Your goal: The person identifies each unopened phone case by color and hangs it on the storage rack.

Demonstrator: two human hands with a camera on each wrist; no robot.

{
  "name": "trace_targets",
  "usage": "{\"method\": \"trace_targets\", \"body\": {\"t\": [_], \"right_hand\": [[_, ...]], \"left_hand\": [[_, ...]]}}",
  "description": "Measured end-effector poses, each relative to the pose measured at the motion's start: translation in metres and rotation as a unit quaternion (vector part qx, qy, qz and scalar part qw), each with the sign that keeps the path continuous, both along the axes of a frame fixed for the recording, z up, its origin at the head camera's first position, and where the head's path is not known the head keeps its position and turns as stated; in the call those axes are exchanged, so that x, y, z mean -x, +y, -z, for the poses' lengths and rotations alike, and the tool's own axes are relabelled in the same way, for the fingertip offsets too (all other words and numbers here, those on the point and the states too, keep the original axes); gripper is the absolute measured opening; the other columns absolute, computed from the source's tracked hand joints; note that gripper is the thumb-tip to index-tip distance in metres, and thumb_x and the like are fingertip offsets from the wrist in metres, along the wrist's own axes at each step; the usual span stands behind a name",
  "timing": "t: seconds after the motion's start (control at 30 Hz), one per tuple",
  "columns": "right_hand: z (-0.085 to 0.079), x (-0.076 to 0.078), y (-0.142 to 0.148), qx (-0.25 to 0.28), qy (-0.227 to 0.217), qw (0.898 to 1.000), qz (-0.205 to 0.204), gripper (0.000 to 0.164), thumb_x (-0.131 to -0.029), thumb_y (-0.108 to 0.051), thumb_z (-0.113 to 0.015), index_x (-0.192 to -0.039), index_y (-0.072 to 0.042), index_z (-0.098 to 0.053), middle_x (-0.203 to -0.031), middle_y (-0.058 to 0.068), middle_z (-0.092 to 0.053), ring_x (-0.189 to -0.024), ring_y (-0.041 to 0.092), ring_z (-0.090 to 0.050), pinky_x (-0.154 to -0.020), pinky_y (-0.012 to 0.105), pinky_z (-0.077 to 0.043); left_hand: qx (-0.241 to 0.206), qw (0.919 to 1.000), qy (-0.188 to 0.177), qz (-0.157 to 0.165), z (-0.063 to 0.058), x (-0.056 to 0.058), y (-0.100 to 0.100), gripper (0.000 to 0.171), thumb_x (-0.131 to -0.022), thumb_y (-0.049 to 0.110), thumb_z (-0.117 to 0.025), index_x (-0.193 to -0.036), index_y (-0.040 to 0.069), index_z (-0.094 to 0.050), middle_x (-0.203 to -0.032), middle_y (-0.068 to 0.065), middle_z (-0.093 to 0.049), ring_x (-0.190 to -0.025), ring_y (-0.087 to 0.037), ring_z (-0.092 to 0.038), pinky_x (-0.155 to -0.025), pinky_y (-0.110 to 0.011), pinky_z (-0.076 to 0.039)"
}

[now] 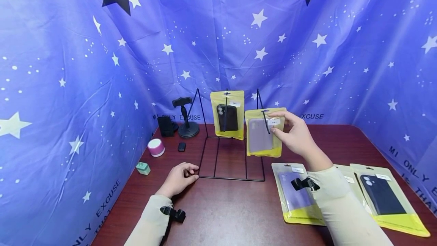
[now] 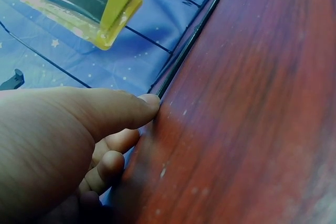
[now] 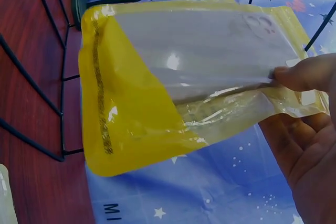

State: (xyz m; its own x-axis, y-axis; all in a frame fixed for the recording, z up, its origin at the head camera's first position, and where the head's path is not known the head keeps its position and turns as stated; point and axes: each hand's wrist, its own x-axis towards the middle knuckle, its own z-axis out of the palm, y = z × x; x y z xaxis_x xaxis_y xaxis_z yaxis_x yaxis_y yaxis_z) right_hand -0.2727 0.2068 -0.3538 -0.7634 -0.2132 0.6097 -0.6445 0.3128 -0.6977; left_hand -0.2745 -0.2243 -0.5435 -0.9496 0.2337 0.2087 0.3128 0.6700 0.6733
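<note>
My right hand (image 1: 296, 136) pinches the upper right edge of a yellow-edged clear pouch (image 1: 261, 136) with a pale purple phone case inside. In the right wrist view the thumb (image 3: 304, 74) presses the front of the pouch near its label, with the other fingers behind. The black prong of a wire display rack (image 1: 232, 179) overlaps the pouch near its hang hole. At the rack's front left corner, my left hand (image 1: 179, 177) grips the base wire between thumb and curled fingers. A similar pouch with a black phone case (image 1: 227, 117) hangs on the rack's left prong.
Several more pouches lie at the right of the table, one with a purple case (image 1: 295, 191) and one with a dark case (image 1: 382, 194). At the left stand a phone holder (image 1: 188, 128), a black box (image 1: 166, 126), a pink-and-white jar (image 1: 156, 147) and a green block (image 1: 143, 168).
</note>
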Motion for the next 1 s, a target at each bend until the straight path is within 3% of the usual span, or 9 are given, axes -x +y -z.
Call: {"method": "trace_targets", "body": {"t": [0.27, 0.6, 0.8, 1.0], "right_hand": [[-0.002, 0.01, -0.002, 0.008, -0.007, 0.999, 0.036, 0.04, -0.087, 0.017, -0.072, -0.125, 0.004, -0.067, -0.115, 0.026, -0.068, -0.081, 0.031, -0.07, -0.063, 0.024, -0.057], [-0.004, 0.029, -0.009, 0.031, 0.003, 0.998, 0.057, 0.04, -0.085, 0.019, -0.07, -0.124, 0.008, -0.067, -0.101, 0.031, -0.069, -0.073, 0.026, -0.066, -0.058, 0.021, -0.055], [-0.003, 0.042, -0.012, 0.049, 0.001, 0.997, 0.063, 0.039, -0.086, 0.019, -0.069, -0.124, 0.008, -0.067, -0.117, 0.027, -0.066, -0.084, 0.022, -0.066, -0.066, 0.021, -0.056], [-0.003, 0.053, -0.016, 0.06, -0.002, 0.995, 0.076, 0.038, -0.086, 0.018, -0.069, -0.123, 0.008, -0.067, -0.126, 0.024, -0.065, -0.094, 0.034, -0.067, -0.072, 0.022, -0.058]], "left_hand": [[-0.002, 1.0, 0.001, -0.001, -0.001, -0.001, 0.0, 0.026, -0.088, 0.017, -0.087, -0.112, 0.023, -0.079, -0.087, 0.011, -0.06, -0.076, -0.009, -0.055, -0.072, -0.027, -0.046], [-0.001, 1.0, 0.004, -0.006, -0.002, -0.003, 0.002, 0.026, -0.087, 0.016, -0.087, -0.111, 0.023, -0.079, -0.087, 0.011, -0.06, -0.076, -0.009, -0.055, -0.071, -0.027, -0.046], [0.004, 1.0, 0.004, -0.007, -0.002, -0.003, 0.001, 0.026, -0.088, 0.017, -0.087, -0.112, 0.023, -0.079, -0.088, 0.012, -0.06, -0.076, -0.008, -0.055, -0.071, -0.027, -0.046], [0.005, 1.0, 0.002, -0.006, -0.002, -0.002, 0.001, 0.026, -0.088, 0.017, -0.086, -0.112, 0.022, -0.079, -0.088, 0.012, -0.06, -0.076, -0.008, -0.054, -0.071, -0.027, -0.046]]}}
